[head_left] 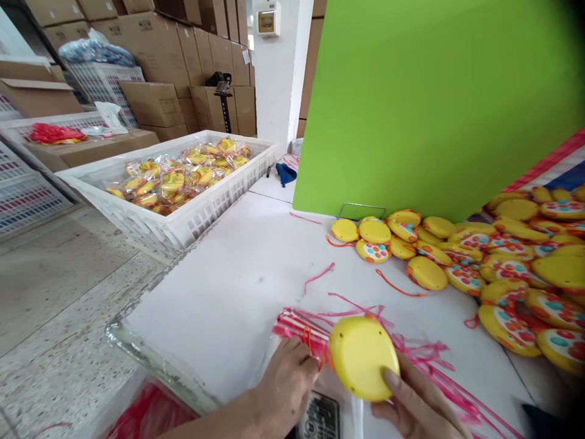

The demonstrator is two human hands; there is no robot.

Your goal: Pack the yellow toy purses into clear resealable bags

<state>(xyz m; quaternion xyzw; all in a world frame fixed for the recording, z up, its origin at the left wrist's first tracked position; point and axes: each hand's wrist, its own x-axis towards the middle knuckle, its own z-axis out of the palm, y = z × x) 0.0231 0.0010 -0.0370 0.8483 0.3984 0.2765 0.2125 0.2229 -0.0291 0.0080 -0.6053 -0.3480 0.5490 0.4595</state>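
A yellow rounded toy (364, 357) with small screw holes faces up in my right hand (414, 402), thumb on its lower edge and fingers beneath. My left hand (289, 379) is closed at the toy's left side, fingers bent over the clear plastic bags with a red-and-pink striped edge (299, 324); what its fingertips pinch is hidden. An orange cord loop (307, 339) rises beside those fingers. Below the hands lies a black printed label (321, 414) under clear plastic.
Many yellow toys (507, 262) are piled at the right. Pink strings (429, 356) lie on the white table (219, 286). A green board (411, 103) stands behind. Left is a white crate (183, 225) of bagged toys; red plastic (148, 414) shows below the table edge.
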